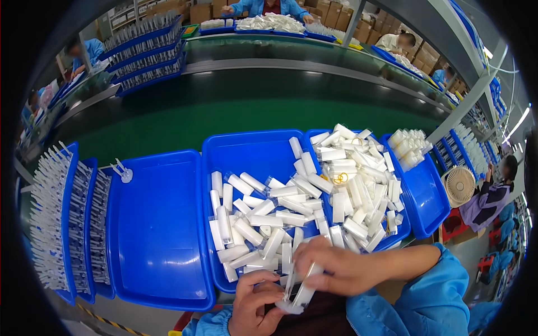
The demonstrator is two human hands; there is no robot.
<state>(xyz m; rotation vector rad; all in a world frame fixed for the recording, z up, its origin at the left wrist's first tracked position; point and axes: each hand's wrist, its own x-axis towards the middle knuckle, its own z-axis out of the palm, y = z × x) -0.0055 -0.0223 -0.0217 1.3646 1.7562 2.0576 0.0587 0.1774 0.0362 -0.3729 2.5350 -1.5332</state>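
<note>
Close to my body, my left hand [256, 303] is closed around a translucent plastic piece [290, 306] with a flat base and thin upright prongs. My right hand [336, 269] grips a white cylinder in a clear sleeve [307, 288], tilted against that piece. Whether the cylinder sits on a prong cannot be made out. Just beyond both hands lies a blue tray [246, 143] with many similar white cylinders [246, 231], loosely heaped. A second blue tray [404, 224], to its right, is piled higher with them and has yellow rubber bands [340, 178] on top.
On the left, a blue tray [159, 235] carries one pronged piece [124, 173] in its far corner. Beside it stand stacked trays of pronged pieces [50, 218]. A green conveyor belt [252, 103] runs beyond. At right are another blue tray [428, 196], a fan [460, 185] and a metal post [459, 112].
</note>
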